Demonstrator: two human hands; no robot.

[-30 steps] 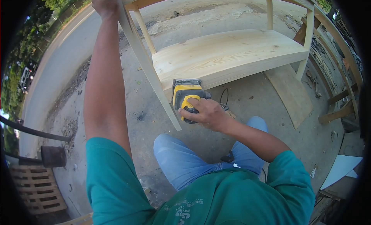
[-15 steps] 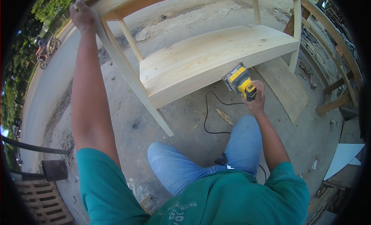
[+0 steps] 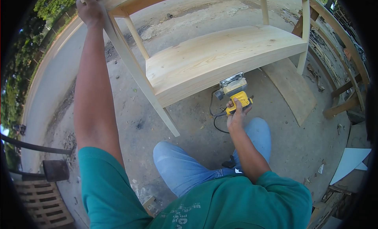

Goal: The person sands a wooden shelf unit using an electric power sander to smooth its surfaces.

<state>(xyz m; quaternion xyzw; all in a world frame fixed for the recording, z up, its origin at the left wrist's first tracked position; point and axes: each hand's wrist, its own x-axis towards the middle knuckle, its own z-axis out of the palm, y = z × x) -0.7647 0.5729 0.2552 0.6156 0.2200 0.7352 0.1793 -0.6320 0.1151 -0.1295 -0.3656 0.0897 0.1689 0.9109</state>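
A pale wooden shelf frame (image 3: 220,58) stands on the concrete in front of me, with one wide curved lower board. My left hand (image 3: 90,10) grips the top of its near left leg (image 3: 134,67), arm stretched out. My right hand (image 3: 236,113) holds a yellow and black palm sander (image 3: 235,93) by its handle. The sander's pad faces up, just below the front edge of the lower board. Its black cord (image 3: 215,119) loops on the ground beside my hand. My blue-jeaned knees are under the sander.
A loose plank (image 3: 289,89) lies on the ground to the right of the shelf. More timber frames (image 3: 346,63) stand at the far right. A wooden pallet (image 3: 41,201) and a dark post stump (image 3: 55,170) sit at lower left. A road (image 3: 51,71) runs along the left.
My right hand has brought the sander down and left from the board's front edge, turning it pad up. Earlier it was near the left leg. My left hand keeps hold of the leg top.
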